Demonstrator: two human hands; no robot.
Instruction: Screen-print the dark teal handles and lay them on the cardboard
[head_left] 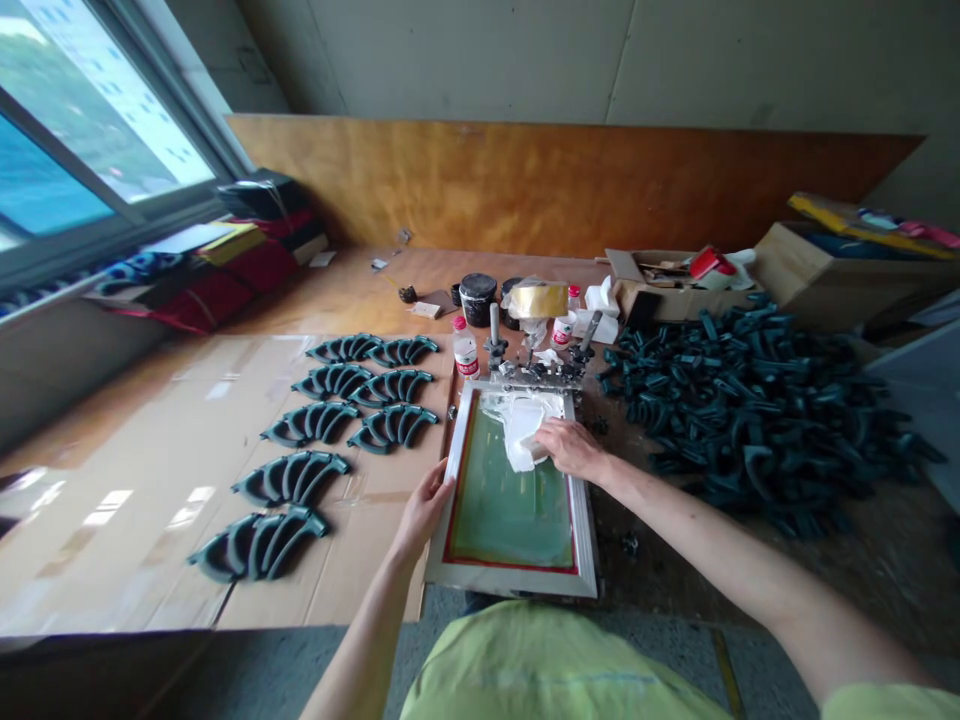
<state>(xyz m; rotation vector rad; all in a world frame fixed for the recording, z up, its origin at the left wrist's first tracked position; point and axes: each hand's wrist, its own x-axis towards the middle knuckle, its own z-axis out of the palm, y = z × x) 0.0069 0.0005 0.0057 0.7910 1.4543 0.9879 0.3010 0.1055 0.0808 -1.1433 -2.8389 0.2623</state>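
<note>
A screen printing frame [517, 578] with a pale metal border lies in front of me, its green mesh [510, 515] facing up. My left hand [426, 508] is closed on the frame's left edge. Over the upper right of the mesh, my right hand [574, 448] grips a scraper [531, 447], partly hidden by the fingers and smeared with white. Thick white ink [517, 412] covers the far part of the mesh around it. Behind the frame, a metal clamp [536, 373] with upright bolts meets its far edge. Whatever is underneath the frame is hidden.
Dark green curved parts [296, 478] lie in rows on cardboard [150, 500] at left. A large heap of similar parts [757, 410] fills the right side. Beyond the clamp stand a red-capped bottle [465, 350], a black tub [478, 300] and a tape roll [538, 300]. Open boxes [690, 300] sit behind the heap.
</note>
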